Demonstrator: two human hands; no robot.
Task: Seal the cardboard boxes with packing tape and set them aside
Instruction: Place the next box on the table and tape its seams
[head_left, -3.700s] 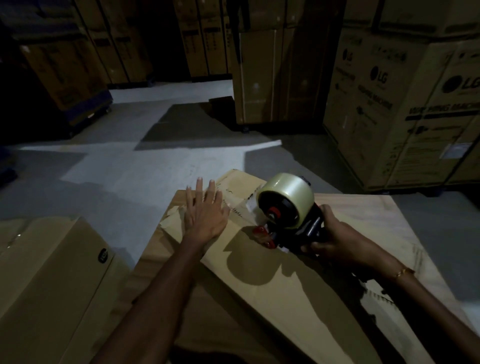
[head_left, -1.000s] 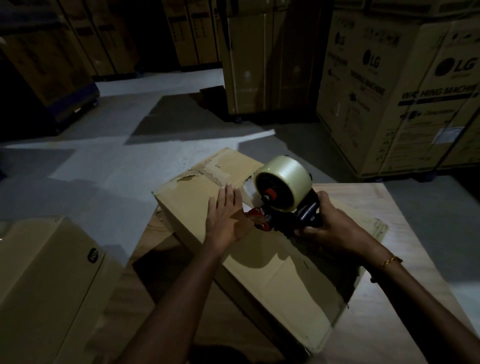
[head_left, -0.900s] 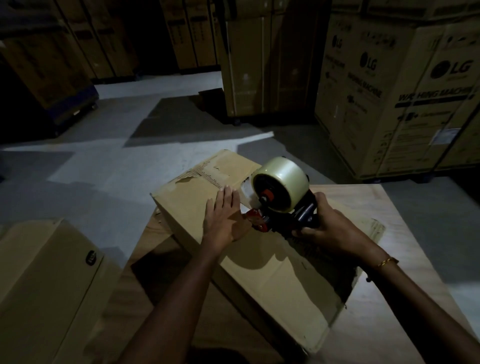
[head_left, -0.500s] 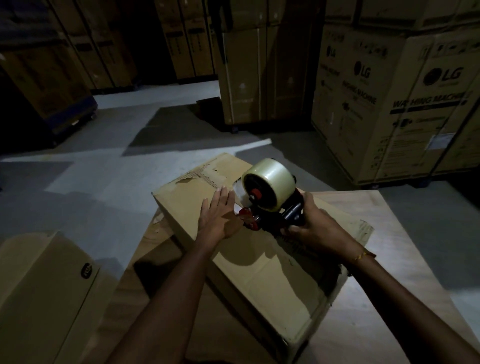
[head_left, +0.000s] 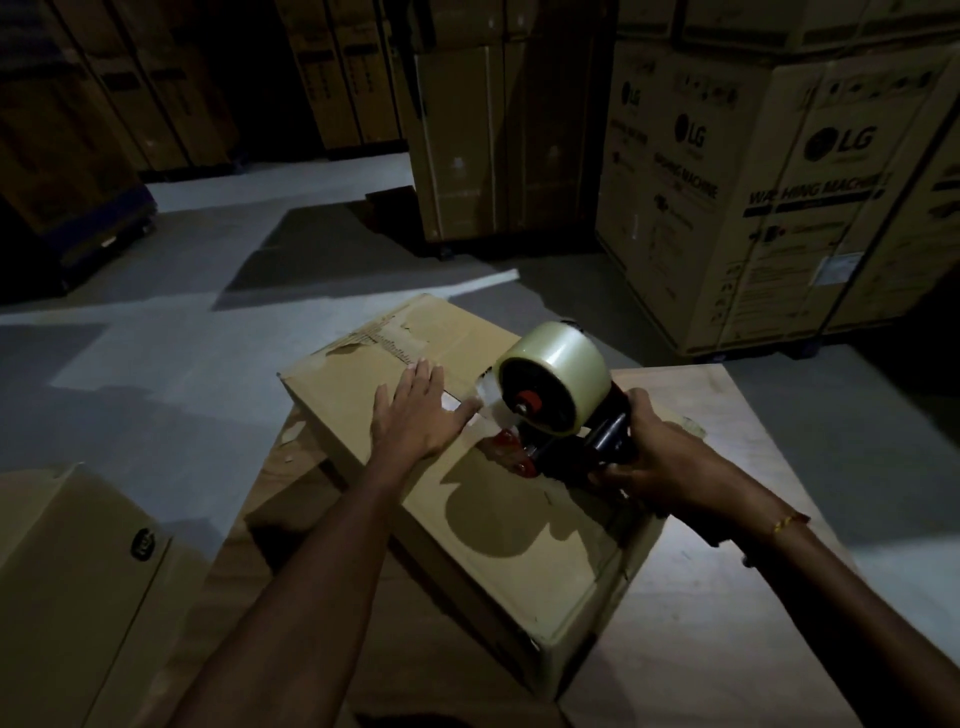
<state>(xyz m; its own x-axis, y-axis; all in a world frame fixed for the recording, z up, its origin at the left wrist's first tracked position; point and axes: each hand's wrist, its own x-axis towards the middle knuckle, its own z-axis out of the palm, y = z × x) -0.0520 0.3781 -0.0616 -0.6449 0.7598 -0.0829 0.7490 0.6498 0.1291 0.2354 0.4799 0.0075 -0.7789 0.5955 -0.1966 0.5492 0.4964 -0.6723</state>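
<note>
Tape (head_left: 485, 400) runs from under the flat, straight-fingered left hand (head_left: 418, 413), which pins its end to the cardboard box (head_left: 498, 525) on the tabletop (head_left: 727, 623), to the tape dispenser (head_left: 558, 400) gripped by the right hand (head_left: 660, 465) just beside it, apparently for a taut pull along the seam.

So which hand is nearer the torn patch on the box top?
Left. The left hand lies flat just beside the torn patch; the right hand grips the tape dispenser, farther away.

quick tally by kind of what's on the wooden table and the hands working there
cardboard box: 1
tape dispenser: 1
hands: 2, left hand, right hand
total: 4
</note>
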